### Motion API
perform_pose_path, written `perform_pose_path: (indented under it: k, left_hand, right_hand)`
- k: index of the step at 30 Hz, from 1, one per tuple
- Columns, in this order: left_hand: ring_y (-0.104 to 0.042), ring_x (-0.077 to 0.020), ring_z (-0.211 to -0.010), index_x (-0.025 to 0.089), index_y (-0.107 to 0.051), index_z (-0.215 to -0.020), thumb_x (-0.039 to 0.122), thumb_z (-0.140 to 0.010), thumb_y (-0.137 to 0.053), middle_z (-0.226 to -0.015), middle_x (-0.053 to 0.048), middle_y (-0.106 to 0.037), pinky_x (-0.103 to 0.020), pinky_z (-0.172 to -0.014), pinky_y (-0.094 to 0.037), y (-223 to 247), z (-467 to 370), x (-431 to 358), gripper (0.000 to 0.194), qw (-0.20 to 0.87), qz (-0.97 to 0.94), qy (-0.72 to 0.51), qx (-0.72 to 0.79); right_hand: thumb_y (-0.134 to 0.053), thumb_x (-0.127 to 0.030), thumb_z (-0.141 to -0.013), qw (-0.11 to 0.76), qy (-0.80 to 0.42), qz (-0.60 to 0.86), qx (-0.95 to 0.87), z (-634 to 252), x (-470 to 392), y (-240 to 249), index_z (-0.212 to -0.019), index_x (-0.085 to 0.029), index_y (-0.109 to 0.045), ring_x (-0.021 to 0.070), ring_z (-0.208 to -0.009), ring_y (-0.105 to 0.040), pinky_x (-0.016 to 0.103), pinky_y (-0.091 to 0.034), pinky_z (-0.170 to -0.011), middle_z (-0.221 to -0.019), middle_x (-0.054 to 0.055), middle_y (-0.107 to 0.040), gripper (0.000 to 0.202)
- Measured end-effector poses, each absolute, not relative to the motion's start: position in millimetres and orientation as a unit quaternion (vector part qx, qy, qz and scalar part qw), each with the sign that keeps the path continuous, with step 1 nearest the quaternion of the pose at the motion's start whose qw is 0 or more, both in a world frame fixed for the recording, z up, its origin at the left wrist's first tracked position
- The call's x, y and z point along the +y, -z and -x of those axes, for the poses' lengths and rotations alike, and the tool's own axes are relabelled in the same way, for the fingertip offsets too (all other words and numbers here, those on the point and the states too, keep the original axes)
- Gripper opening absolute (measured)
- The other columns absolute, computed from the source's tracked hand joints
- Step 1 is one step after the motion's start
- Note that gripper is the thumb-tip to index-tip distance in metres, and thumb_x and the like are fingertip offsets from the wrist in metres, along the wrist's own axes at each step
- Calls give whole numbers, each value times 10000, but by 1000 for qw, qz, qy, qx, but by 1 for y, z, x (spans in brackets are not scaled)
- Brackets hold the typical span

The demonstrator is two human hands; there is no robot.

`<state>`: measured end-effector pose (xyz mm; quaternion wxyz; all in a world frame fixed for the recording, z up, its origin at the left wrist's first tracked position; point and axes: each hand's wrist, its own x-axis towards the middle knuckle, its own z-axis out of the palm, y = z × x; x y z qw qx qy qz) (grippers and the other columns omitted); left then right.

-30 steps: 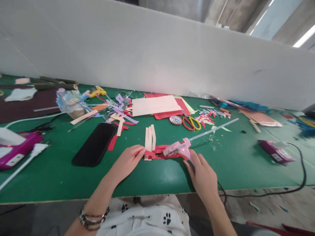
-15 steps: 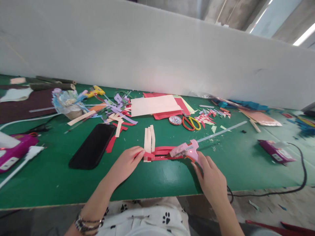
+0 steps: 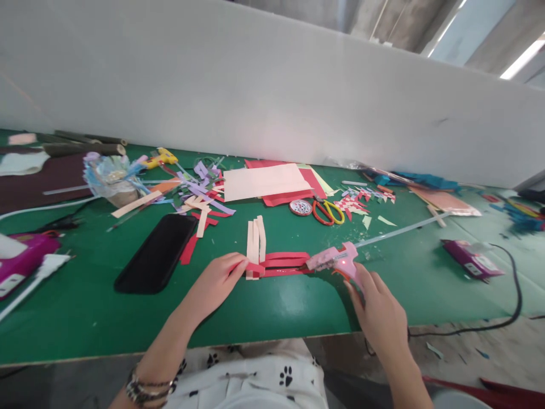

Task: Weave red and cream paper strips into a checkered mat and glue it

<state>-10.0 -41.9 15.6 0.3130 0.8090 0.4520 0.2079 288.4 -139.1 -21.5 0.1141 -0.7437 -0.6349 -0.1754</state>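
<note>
My left hand (image 3: 225, 279) pinches the end of a red paper strip at the left side of a small woven piece. Cream paper strips (image 3: 256, 241) stand upright there, crossed by red paper strips (image 3: 286, 259) that stretch to the right. A line of glossy glue shows along the lowest red strip. My right hand (image 3: 380, 304) is wrapped round the handle of a pink glue gun (image 3: 340, 260), its nozzle at the right end of the red strips. A long clear glue stick (image 3: 400, 232) pokes out of the gun's back.
Left of my hand lies a black phone (image 3: 157, 254). Scissors (image 3: 327, 211), a dish of small beads (image 3: 300, 207) and a cream sheet (image 3: 266, 182) lie behind. A yellow glue gun (image 3: 160, 158) sits among paper scraps. Purple power strips (image 3: 472, 260) flank the table.
My right hand has drawn the glue gun to the right along the lower red strip, from its middle to its right end. My left hand keeps its pinch in the same place.
</note>
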Motion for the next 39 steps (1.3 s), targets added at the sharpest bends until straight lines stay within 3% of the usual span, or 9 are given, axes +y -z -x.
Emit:
perform_pose_path:
  k: [14,23,29,32,35,39]
  left_hand:
    - [-569,-172,-839,253,-654,-976,344,-936,-279,-907,-7,-628,-260,-773,-429,-16,9,-42,387,318,-806,-210,452]
    - [-567,-163,-833,261,-658,-963,331,-934,-289,-906,6,-627,-242,-759,-424,-17,8,-42,377,321,-806,-215,448]
    - [-568,-172,-805,226,-646,-881,359,-924,-283,-869,-13,-620,-254,-738,-440,-16,9,-42,389,313,-804,-212,459]
    - [-570,-177,-812,218,-638,-860,369,-917,-288,-861,-15,-618,-258,-738,-447,-18,8,-44,386,321,-796,-216,465]
    - [-572,-177,-819,213,-629,-857,371,-917,-294,-864,-12,-616,-262,-754,-442,-19,8,-44,376,330,-790,-212,471]
    - [-571,-177,-792,207,-617,-836,395,-921,-291,-849,-9,-622,-273,-760,-432,-17,9,-44,386,326,-784,-217,482]
  right_hand:
    - [-351,-396,-897,123,163,775,-598,-311,-148,23,-1195,-206,-447,207,-731,-588,270,-381,-497,-932,75,-598,366]
    - [-414,-516,-820,220,105,818,-521,-350,-146,29,-1131,-189,-494,246,-819,-564,289,-395,-555,-971,94,-597,458]
    - [-388,-548,-815,149,92,882,-438,-351,-119,23,-1043,-164,-539,262,-712,-548,309,-354,-522,-881,119,-600,471]
    - [-421,-507,-810,127,172,866,-452,-338,-108,19,-1079,-89,-536,327,-832,-519,375,-373,-603,-920,197,-566,510]
    - [-438,-473,-818,185,240,822,-482,-307,-102,7,-1194,-102,-468,362,-997,-451,444,-361,-715,-1109,228,-495,528]
    - [-445,-427,-834,226,37,664,-712,-239,-96,-14,-1243,-242,-411,245,-966,-497,389,-347,-795,-1056,89,-557,451]
